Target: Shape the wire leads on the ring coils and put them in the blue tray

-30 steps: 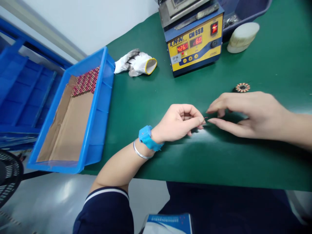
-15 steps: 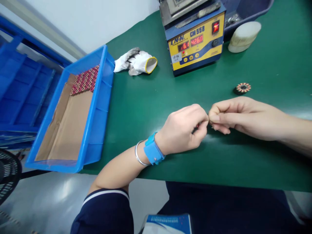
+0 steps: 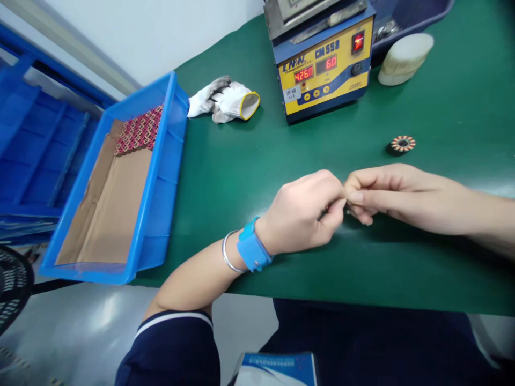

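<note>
My left hand (image 3: 306,212), with a blue band and a silver bangle at the wrist, is closed in a pinch over the green table. Its fingertips meet those of my right hand (image 3: 396,195), which is pinched too. Whatever lies between the fingers is too small and too covered to name. Just beyond my right hand, a motor stator (image 3: 403,143) with copper windings stands on the table, apart from the fingers.
A blue bin (image 3: 155,198) at left holds cardboard and rows of wound stators (image 3: 139,131). White work gloves (image 3: 225,100) lie behind. A yellow-fronted solder pot (image 3: 325,69) with lit displays stands at the back, beside a whitish block (image 3: 406,59) and a dark tray (image 3: 434,16).
Both hands keep their pinch, fingertips together, with only a slight shift of the fingers. The solder pot's display readings differ. The stator stays in place.
</note>
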The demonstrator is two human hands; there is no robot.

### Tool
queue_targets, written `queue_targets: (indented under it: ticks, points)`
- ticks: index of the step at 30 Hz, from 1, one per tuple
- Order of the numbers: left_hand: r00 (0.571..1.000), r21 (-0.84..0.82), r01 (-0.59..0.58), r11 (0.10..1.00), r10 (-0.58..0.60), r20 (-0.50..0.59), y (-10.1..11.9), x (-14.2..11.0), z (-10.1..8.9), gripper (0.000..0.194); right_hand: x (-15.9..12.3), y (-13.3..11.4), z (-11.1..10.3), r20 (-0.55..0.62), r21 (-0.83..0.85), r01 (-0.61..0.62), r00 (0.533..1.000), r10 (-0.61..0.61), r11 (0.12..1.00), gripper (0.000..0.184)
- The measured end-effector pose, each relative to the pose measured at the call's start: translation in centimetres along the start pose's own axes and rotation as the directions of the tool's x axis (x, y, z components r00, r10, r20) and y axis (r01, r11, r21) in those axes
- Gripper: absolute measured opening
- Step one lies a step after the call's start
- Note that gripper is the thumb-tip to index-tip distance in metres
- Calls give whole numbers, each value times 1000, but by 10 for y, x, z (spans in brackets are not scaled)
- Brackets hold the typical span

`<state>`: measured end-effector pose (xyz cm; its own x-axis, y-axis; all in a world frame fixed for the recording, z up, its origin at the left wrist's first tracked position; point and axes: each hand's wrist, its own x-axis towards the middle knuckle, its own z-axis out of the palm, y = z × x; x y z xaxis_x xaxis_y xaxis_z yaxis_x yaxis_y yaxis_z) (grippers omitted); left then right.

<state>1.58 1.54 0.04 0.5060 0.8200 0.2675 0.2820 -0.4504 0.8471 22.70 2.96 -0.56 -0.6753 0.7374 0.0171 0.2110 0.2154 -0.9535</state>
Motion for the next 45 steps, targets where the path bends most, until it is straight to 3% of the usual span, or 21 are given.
queue_targets:
  ticks: [1,3,5,6,9,11,14,16,17,19,20,22,24,25,27,29,30,32,35,38,45]
  points:
    - [995,80,-91,993,93,-29,0,-1,1,16,0,-1,0,63,106,-73,996,67,992,50]
    - [998,53,-56,997,58,-35,1,-1,1,16,0,-1,-2,3,34,-4,1000,4,999,44]
    - [981,-158,195,968,-190,48,2,3,-2,14,-2,1,-6,-140,-313,184,961,-237,932,27]
    - [939,-266,341,901,-317,132,3,5,-3,13,-3,3,-8,-157,-490,249,917,-366,835,21]
    - [815,-403,578,709,-479,327,4,9,-6,16,-4,6,-8,-51,-721,338,845,-533,605,17]
    - [860,-357,507,785,-434,267,3,7,-5,15,-4,6,-4,-94,-649,303,878,-470,698,21]
    - [995,-67,98,993,-97,26,-1,1,0,13,-2,3,4,-161,-91,47,985,-61,995,36]
    - [994,87,-91,992,97,-59,-3,-1,2,15,-1,1,5,-35,224,-128,990,139,966,46]
    - [994,75,-85,994,90,-70,-3,-1,2,16,-1,1,4,-29,226,-130,990,140,965,45]
    - [992,-114,121,986,-123,-15,-1,2,0,15,-2,3,1,-145,-81,53,987,-65,995,32]
    - [962,-238,274,932,-266,65,0,3,-1,15,-2,5,-1,-176,-321,179,954,-244,930,23]
    - [851,-409,526,746,-458,258,3,7,-4,19,-3,9,-3,-93,-694,341,831,-549,634,9]
    - [800,-473,600,645,-500,333,4,9,-6,22,-3,11,-3,29,-808,398,764,-645,434,10]
    - [813,-484,582,654,-488,318,4,9,-6,21,-4,12,-2,35,-798,403,773,-633,449,12]
    - [861,-477,507,718,-444,247,2,9,-6,17,-5,10,-4,-45,-684,367,841,-539,630,18]
    - [879,-451,474,756,-438,190,0,9,-5,13,-7,8,-9,-225,-534,235,886,-405,812,20]
    - [869,-444,490,750,-459,183,-1,10,-5,13,-8,6,-12,-337,-488,166,870,-361,857,19]
    - [829,-445,551,706,-523,196,-1,13,-5,14,-10,5,-17,-481,-487,94,801,-357,868,16]
    - [792,-471,598,648,-568,224,-3,16,-4,16,-8,10,-17,-356,-568,176,828,-432,804,10]
    - [800,-522,572,633,-570,186,-7,16,-3,6,-4,17,-9,-205,-566,267,871,-447,780,16]
    - [845,-524,523,672,-488,217,-20,10,-2,27,1,20,6,-209,-555,303,850,-483,774,10]
